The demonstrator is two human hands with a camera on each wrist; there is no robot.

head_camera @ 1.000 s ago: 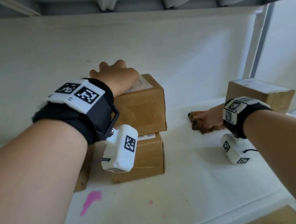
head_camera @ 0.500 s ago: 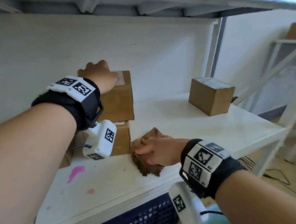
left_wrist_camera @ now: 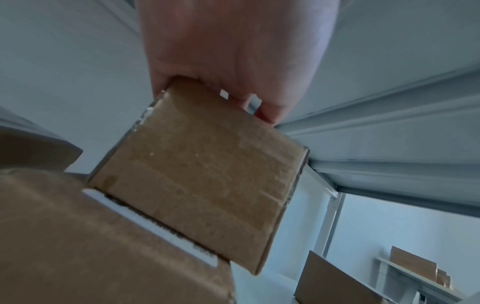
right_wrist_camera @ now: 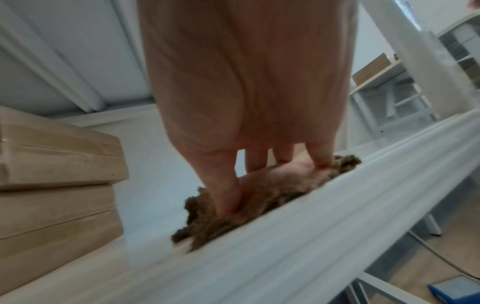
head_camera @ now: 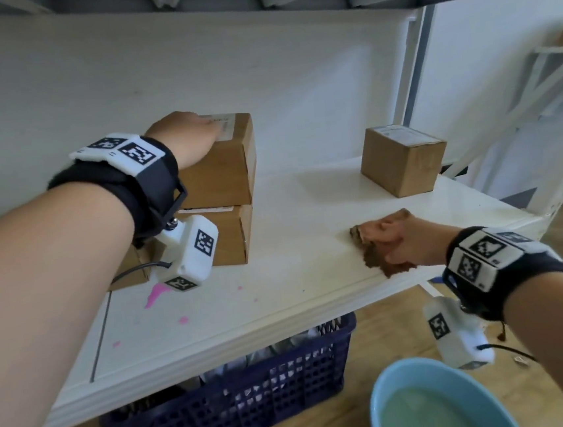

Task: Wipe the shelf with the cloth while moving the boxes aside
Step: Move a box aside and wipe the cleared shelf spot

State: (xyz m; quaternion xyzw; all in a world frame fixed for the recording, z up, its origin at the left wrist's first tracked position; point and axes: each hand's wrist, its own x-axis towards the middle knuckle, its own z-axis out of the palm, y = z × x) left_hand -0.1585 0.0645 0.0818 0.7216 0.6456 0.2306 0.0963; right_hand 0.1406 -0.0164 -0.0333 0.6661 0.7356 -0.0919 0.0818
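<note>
On the white shelf (head_camera: 280, 282), two cardboard boxes are stacked at the left. My left hand (head_camera: 190, 136) lies on the top box (head_camera: 224, 174), and in the left wrist view its fingers (left_wrist_camera: 267, 115) curl over the far edge of that box (left_wrist_camera: 202, 181). The lower box (head_camera: 230, 235) sits under it. A third box (head_camera: 402, 163) stands alone at the back right. My right hand (head_camera: 392, 240) grips the bunched brown cloth (head_camera: 374, 259) and presses it onto the shelf at the front edge; thumb and fingers (right_wrist_camera: 319, 158) dig into the cloth (right_wrist_camera: 259, 197).
Pink stains (head_camera: 157, 292) mark the shelf in front of the stack. Another box (head_camera: 131, 276) hides behind my left wrist. Below the shelf stand a navy crate (head_camera: 238, 389) and a blue basin of water (head_camera: 429, 405). A metal post (head_camera: 414, 73) bounds the shelf's right rear.
My right hand dragged the cloth from the back right to the front near the stack, then rightward along the front edge. The left hand stays on the top box.
</note>
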